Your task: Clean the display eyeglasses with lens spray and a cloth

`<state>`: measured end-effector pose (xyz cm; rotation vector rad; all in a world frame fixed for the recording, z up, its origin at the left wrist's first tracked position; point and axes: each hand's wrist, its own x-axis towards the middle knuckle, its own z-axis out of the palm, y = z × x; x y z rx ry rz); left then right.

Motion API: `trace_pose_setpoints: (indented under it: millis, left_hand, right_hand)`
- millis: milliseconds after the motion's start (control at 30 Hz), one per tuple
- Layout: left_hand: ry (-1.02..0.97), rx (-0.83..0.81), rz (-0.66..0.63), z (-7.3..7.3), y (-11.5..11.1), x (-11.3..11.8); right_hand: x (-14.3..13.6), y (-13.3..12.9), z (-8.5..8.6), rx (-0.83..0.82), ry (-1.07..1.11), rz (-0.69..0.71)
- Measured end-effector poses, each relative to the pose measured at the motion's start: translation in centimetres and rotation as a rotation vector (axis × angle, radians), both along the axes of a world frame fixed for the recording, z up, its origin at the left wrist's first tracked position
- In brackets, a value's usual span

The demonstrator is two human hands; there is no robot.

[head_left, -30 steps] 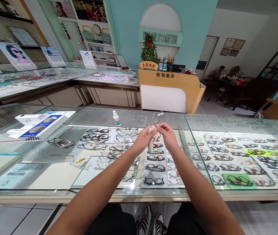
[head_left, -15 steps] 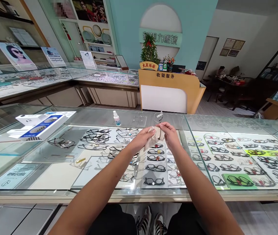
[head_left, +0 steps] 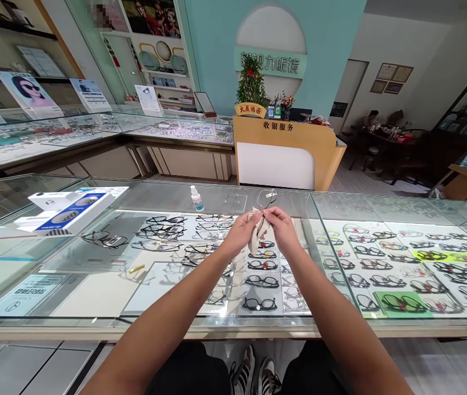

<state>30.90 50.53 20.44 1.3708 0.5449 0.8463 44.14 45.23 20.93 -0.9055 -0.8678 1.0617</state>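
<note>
Above the glass counter, my left hand (head_left: pixel 240 231) is closed on a crumpled beige cleaning cloth (head_left: pixel 254 239). My right hand (head_left: pixel 281 225) pinches a dark, thin-rimmed pair of eyeglasses (head_left: pixel 263 224) against the cloth; the fingers and folds hide most of it. The fingertips of both hands meet at the cloth's top. Just beyond them shows a thin frame with a white tag (head_left: pixel 271 196); whether it belongs to the held eyeglasses I cannot tell. A small white spray bottle (head_left: pixel 196 198) stands upright on the glass, left of my hands.
The glass display counter (head_left: pixel 167 323) spans in front of me, with rows of eyeglasses (head_left: pixel 260 282) inside. An open white and blue box (head_left: pixel 72 211) lies on its left. Behind stand a wooden cashier desk (head_left: pixel 274 131) and another display case (head_left: pixel 175 129). A person (head_left: pixel 370 119) sits far right.
Both hands have shifted slightly left, and the right hand has turned and drawn closer to the left. The cloth now hangs narrower, folded between the fingers.
</note>
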Motion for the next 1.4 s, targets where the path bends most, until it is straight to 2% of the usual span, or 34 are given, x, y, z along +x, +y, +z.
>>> trace_pose_setpoints:
  millis: [67,233,300,367,533,700,833,1000,1067,1133,1300,1333,1367,1400]
  left_hand:
    - [0.061,0.009,-0.057,0.2,0.4,-0.6]
    - [0.118,-0.050,-0.304,1.1,1.5,-2.4]
    - [0.118,-0.034,-0.330,1.4,1.4,-2.6]
    - [0.109,0.006,-0.284,1.3,0.9,-2.2]
    - [0.024,0.067,-0.060,0.5,-0.3,-0.4]
    - [0.032,-0.015,0.030,-0.1,-0.1,0.1]
    - [-0.011,-0.063,0.120,-0.8,0.8,0.1]
    - [0.132,-0.092,0.170,-1.2,0.9,-0.1]
    - [0.173,-0.102,0.097,-1.3,0.5,-0.2]
    - [0.203,-0.081,-0.032,-1.4,-0.4,-0.2]
    - [0.377,0.034,-0.514,-1.5,-3.2,0.0]
    - [0.404,0.081,-0.579,-1.5,-3.7,0.1]
    - [0.422,0.149,-0.597,-1.4,-4.0,0.2]
    - [0.437,0.240,-0.559,-1.3,-4.2,0.3]
  right_hand:
    - [0.2,0.0,0.1,-0.013,0.019,-0.002]
    - [0.7,0.1,0.3,-0.030,0.029,-0.025]
    - [0.8,0.1,0.3,-0.034,0.034,-0.031]
    - [0.6,0.0,0.3,-0.035,0.041,-0.031]
    - [-0.3,-0.2,0.2,0.018,0.037,-0.011]
    - [-0.7,-0.3,0.4,0.040,-0.024,-0.049]
    - [0.8,-0.2,0.9,0.071,-0.011,-0.166]
    - [4.0,-0.5,2.3,0.120,0.046,-0.313]
    - [4.9,-0.6,2.7,0.140,0.068,-0.323]
    - [5.2,-0.7,2.9,0.154,0.066,-0.327]
    - [4.9,-0.8,3.0,0.176,-0.129,-0.369]
    - [4.8,-0.8,3.0,0.192,-0.185,-0.380]
    - [4.7,-0.9,3.0,0.213,-0.238,-0.388]
    - [4.5,-1.0,3.0,0.236,-0.287,-0.394]
